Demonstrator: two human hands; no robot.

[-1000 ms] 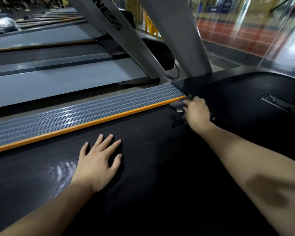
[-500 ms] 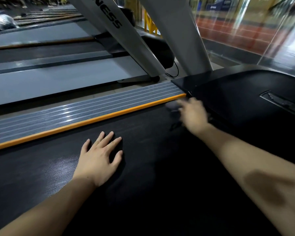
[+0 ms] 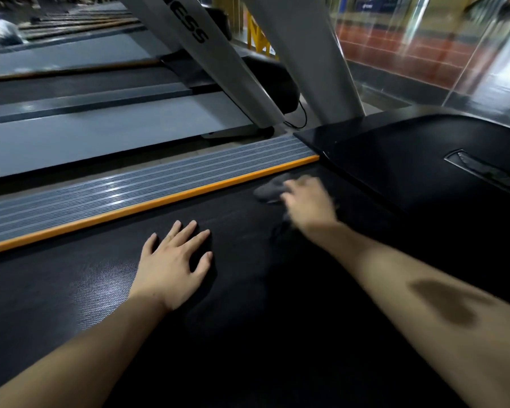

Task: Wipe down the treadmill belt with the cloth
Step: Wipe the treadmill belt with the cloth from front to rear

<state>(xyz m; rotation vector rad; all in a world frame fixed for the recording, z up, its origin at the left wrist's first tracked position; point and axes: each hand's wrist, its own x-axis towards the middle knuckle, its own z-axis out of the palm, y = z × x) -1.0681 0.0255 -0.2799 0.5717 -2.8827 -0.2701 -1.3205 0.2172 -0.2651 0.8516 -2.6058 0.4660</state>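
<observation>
Head view: left hand [image 3: 174, 265] flat, fingers spread on treadmill belt [image 3: 248, 319]; right hand [image 3: 308, 201], blurred, on grey cloth [image 3: 270, 189] near orange strip [image 3: 147, 206], grip unclear.

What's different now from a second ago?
The right hand has slid the dark grey cloth a little leftward along the black treadmill belt, away from the black motor cover; it now looks motion-blurred. The left hand stays flat on the belt, fingers spread.
</observation>
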